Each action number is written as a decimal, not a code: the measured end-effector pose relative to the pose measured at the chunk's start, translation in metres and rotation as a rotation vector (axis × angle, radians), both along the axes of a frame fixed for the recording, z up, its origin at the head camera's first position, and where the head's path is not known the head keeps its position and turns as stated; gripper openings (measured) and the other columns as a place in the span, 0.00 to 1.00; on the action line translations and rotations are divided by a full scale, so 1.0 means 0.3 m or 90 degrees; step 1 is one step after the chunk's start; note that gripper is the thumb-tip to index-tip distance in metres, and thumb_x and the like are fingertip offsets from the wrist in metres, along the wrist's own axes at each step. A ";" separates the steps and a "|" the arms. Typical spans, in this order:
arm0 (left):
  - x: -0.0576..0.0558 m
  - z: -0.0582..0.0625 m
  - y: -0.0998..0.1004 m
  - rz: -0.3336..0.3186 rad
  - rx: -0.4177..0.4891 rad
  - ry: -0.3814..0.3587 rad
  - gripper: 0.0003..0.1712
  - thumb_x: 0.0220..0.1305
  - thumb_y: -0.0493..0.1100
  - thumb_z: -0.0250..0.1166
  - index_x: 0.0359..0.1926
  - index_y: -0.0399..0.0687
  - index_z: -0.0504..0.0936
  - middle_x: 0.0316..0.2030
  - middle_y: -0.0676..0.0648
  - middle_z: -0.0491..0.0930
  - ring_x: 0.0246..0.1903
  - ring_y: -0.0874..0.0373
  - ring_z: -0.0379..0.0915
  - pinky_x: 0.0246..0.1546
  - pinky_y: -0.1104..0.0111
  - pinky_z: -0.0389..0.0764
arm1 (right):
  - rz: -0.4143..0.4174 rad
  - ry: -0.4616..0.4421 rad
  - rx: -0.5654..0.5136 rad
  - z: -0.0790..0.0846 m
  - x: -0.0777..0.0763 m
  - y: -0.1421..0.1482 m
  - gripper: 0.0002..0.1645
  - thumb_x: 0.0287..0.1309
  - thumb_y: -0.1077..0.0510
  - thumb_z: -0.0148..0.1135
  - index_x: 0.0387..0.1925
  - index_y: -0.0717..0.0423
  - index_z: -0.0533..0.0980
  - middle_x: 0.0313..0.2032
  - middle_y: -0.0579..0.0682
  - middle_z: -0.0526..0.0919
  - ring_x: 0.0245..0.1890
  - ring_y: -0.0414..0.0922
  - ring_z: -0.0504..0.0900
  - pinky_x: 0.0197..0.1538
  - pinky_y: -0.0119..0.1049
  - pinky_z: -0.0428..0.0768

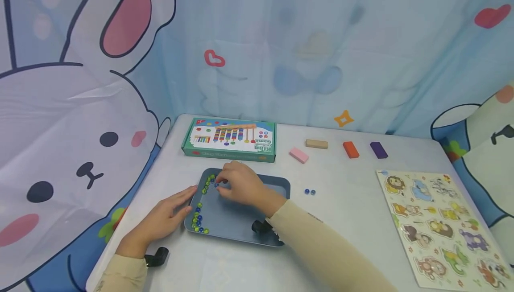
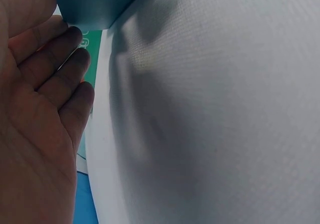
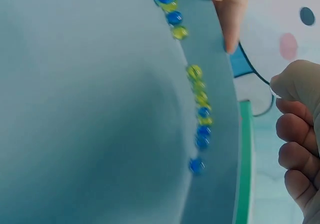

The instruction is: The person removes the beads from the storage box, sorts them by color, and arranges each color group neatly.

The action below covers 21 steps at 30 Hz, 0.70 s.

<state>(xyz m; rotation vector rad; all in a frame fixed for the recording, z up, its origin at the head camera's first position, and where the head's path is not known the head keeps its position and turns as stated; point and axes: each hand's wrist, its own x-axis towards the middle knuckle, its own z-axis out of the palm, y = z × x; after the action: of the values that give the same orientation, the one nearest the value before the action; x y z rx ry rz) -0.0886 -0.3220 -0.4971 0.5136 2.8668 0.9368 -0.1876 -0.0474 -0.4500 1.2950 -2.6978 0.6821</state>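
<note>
My right hand [image 1: 243, 184] is over the far left part of the blue-grey tray [image 1: 241, 223], fingers curled and the thumb near the index finger. A blue marble [image 1: 217, 185] shows right at its fingertips in the head view; I cannot tell whether they pinch one. In the right wrist view, green and blue marbles [image 3: 202, 112] line the tray's side, with a single blue marble [image 3: 196, 165] at the row's end. My left hand [image 1: 162, 216] rests against the tray's left rim, fingers extended. From the left wrist, its palm [image 2: 37, 129] shows bare, fingertips near the tray wall.
Two marbles [image 1: 310, 191] lie on the white table right of the tray. Behind the tray is a green game box [image 1: 230, 139]. Pink [image 1: 299, 154], tan [image 1: 317, 143], orange [image 1: 351, 149] and purple [image 1: 379, 150] blocks lie at the back. An animal puzzle board [image 1: 441, 229] is at right.
</note>
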 end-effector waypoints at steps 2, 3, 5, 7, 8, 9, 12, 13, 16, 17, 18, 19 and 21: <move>0.000 0.000 0.000 0.001 0.000 0.000 0.33 0.80 0.48 0.59 0.80 0.52 0.63 0.79 0.47 0.64 0.78 0.44 0.62 0.75 0.48 0.67 | -0.010 0.004 -0.009 0.014 -0.001 0.029 0.07 0.64 0.50 0.73 0.41 0.46 0.89 0.37 0.42 0.86 0.38 0.37 0.78 0.43 0.31 0.81; 0.001 0.000 0.000 0.001 0.000 -0.001 0.33 0.80 0.48 0.59 0.80 0.52 0.64 0.79 0.47 0.64 0.78 0.44 0.62 0.75 0.48 0.66 | -0.015 0.006 -0.014 0.020 -0.001 0.043 0.07 0.63 0.50 0.73 0.41 0.46 0.89 0.37 0.42 0.86 0.38 0.38 0.78 0.42 0.31 0.81; 0.002 0.001 0.000 0.002 -0.002 -0.002 0.33 0.80 0.49 0.58 0.80 0.51 0.64 0.79 0.47 0.64 0.78 0.45 0.62 0.75 0.48 0.66 | -0.025 0.009 -0.024 0.029 -0.004 0.070 0.07 0.63 0.50 0.74 0.40 0.46 0.89 0.36 0.42 0.86 0.38 0.38 0.78 0.42 0.32 0.81; 0.003 0.001 0.001 0.002 -0.006 -0.002 0.33 0.80 0.49 0.58 0.80 0.51 0.64 0.79 0.47 0.64 0.78 0.45 0.62 0.75 0.48 0.65 | -0.032 0.014 -0.040 0.038 -0.007 0.097 0.07 0.62 0.51 0.74 0.40 0.47 0.89 0.36 0.42 0.86 0.38 0.39 0.78 0.42 0.33 0.81; 0.002 0.000 0.001 0.001 -0.008 0.000 0.33 0.80 0.50 0.58 0.80 0.51 0.64 0.79 0.47 0.64 0.78 0.45 0.62 0.75 0.48 0.65 | -0.037 0.019 -0.044 0.041 -0.009 0.110 0.07 0.62 0.51 0.74 0.39 0.47 0.89 0.35 0.42 0.85 0.38 0.38 0.78 0.42 0.33 0.81; 0.002 -0.001 0.002 0.001 -0.010 0.002 0.33 0.80 0.50 0.58 0.80 0.51 0.64 0.79 0.47 0.64 0.78 0.45 0.62 0.75 0.48 0.64 | -0.042 0.022 -0.051 0.044 -0.011 0.125 0.07 0.62 0.51 0.74 0.39 0.47 0.89 0.35 0.41 0.85 0.38 0.38 0.78 0.42 0.33 0.81; 0.001 -0.003 0.004 0.000 -0.013 0.008 0.33 0.80 0.50 0.58 0.80 0.50 0.64 0.79 0.47 0.65 0.77 0.45 0.63 0.75 0.50 0.64 | -0.061 0.032 -0.063 0.053 -0.016 0.172 0.07 0.61 0.51 0.75 0.39 0.47 0.89 0.34 0.40 0.84 0.37 0.38 0.79 0.43 0.33 0.82; 0.000 -0.004 0.004 -0.001 -0.014 0.012 0.33 0.80 0.50 0.58 0.80 0.50 0.65 0.79 0.47 0.65 0.77 0.45 0.63 0.75 0.52 0.64 | -0.069 0.034 -0.063 0.055 -0.018 0.189 0.07 0.61 0.51 0.75 0.39 0.46 0.89 0.33 0.40 0.84 0.38 0.37 0.79 0.43 0.33 0.83; 0.000 -0.003 0.004 -0.004 -0.012 0.019 0.32 0.80 0.49 0.59 0.79 0.50 0.65 0.79 0.47 0.65 0.77 0.45 0.64 0.78 0.66 0.61 | -0.095 0.038 -0.064 0.059 -0.021 0.242 0.06 0.61 0.52 0.75 0.39 0.46 0.88 0.33 0.40 0.84 0.39 0.38 0.78 0.44 0.34 0.83; 0.001 -0.002 0.004 -0.004 -0.009 0.020 0.32 0.80 0.48 0.59 0.79 0.50 0.65 0.78 0.46 0.66 0.77 0.45 0.64 0.78 0.73 0.58 | -0.102 0.038 -0.065 0.059 -0.021 0.259 0.06 0.60 0.52 0.75 0.38 0.47 0.88 0.34 0.41 0.84 0.39 0.38 0.78 0.44 0.34 0.83; 0.002 0.000 0.004 -0.004 -0.007 0.021 0.32 0.80 0.48 0.59 0.79 0.49 0.65 0.78 0.46 0.66 0.77 0.44 0.64 0.77 0.79 0.55 | -0.110 0.037 -0.067 0.060 -0.021 0.276 0.06 0.60 0.52 0.75 0.38 0.47 0.88 0.34 0.41 0.85 0.39 0.39 0.78 0.44 0.34 0.83; 0.002 0.002 0.004 -0.005 -0.003 0.022 0.32 0.80 0.47 0.60 0.79 0.48 0.65 0.78 0.45 0.66 0.77 0.43 0.64 0.75 0.84 0.51 | -0.119 0.039 -0.067 0.060 -0.021 0.292 0.06 0.60 0.53 0.75 0.38 0.47 0.88 0.34 0.42 0.85 0.39 0.39 0.78 0.43 0.34 0.82; 0.004 0.004 0.004 -0.005 0.004 0.021 0.32 0.80 0.47 0.60 0.79 0.48 0.66 0.78 0.44 0.66 0.77 0.42 0.64 0.71 0.91 0.45 | -0.140 0.037 -0.065 0.060 -0.021 0.324 0.06 0.60 0.53 0.75 0.38 0.48 0.88 0.34 0.43 0.85 0.39 0.40 0.78 0.41 0.33 0.82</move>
<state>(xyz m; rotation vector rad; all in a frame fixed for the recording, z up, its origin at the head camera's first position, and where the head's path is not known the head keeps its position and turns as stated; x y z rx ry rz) -0.0874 -0.3209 -0.4958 0.5447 2.8900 0.9452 -0.1939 0.0499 -0.4321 0.9622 -2.6644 0.7333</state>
